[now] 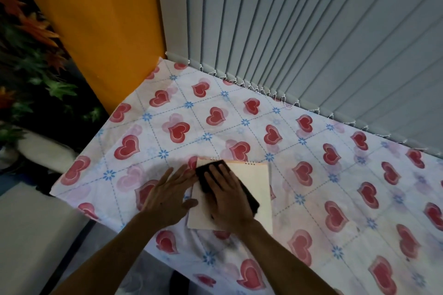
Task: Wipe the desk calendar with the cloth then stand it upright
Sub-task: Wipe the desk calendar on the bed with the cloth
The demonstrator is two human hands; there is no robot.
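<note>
Desk calendar (254,189) flat on heart-print tablecloth (335,175), near front edge. Right hand (227,196) spread flat, pressing dark cloth (211,170) onto page. Left hand (167,191) open, bracing left edge. Risk: hard strokes sliding calendar, bunching tablecloth, creasing page.

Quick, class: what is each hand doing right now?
Left hand: open, flat, fingertips steadying the desk calendar at its left edge.
Right hand: open, palm pressing the dark cloth onto the calendar.
</note>
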